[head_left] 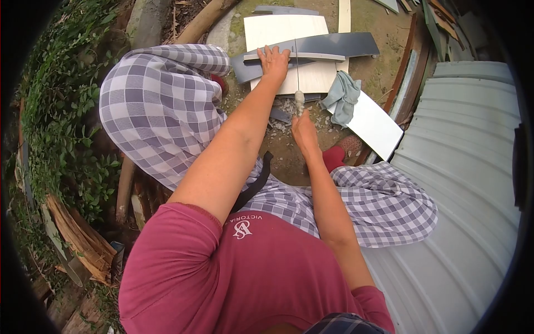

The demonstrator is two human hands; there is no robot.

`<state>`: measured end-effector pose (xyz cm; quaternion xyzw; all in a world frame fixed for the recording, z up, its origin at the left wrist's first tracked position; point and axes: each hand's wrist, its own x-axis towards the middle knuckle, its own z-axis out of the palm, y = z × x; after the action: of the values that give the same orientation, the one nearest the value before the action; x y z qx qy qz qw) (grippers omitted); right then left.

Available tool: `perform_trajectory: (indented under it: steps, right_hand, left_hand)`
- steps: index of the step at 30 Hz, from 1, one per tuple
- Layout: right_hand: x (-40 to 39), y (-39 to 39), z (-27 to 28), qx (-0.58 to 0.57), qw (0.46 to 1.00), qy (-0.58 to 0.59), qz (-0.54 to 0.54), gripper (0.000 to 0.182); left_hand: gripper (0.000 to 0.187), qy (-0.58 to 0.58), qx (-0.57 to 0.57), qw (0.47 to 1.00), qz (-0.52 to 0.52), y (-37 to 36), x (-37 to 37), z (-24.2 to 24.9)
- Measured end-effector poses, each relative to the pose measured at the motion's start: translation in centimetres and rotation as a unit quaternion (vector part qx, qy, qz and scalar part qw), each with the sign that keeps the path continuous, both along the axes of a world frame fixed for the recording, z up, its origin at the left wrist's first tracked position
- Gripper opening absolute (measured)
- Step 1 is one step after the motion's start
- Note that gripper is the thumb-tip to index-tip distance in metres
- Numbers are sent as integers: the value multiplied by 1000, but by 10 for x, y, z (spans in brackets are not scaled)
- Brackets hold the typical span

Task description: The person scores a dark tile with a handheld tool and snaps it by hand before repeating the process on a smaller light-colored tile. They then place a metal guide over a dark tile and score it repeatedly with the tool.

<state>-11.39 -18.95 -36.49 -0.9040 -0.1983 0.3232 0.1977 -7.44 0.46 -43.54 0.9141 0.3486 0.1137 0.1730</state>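
My left hand point(273, 62) presses down with spread fingers on a narrow pale-edged strip point(317, 56) and the long dark grey board point(356, 44) under it. Just to its right, a hand saw point(298, 100) with a pale handle lies across the strip and board, its thin blade seen edge-on. My right hand point(304, 132) is closed round the lower end of that handle. Beneath the dark board lies a wide cream panel point(283, 25). Where the blade meets the board is too fine to make out.
A grey-green cloth point(343, 97) rests partly on a white panel point(375, 125) at right. Broken chips point(278, 131) litter the ground near my right hand. Ribbed metal sheeting point(456, 167) covers the right side. Leafy plants point(72, 122) and split wood point(80, 239) lie left.
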Motion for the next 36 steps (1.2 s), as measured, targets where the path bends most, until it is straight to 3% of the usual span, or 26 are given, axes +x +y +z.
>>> perform_trajectory:
  steps: [25, 36]
  right_hand:
    - [0, -3, 4, -4, 1000, 6, -23, 29]
    - [-1, -5, 0, -9, 1000, -10, -13, 30]
  left_hand:
    - [18, 14, -25, 1000, 12, 2, 1, 2]
    - [24, 10, 23, 1000, -11, -3, -3, -1]
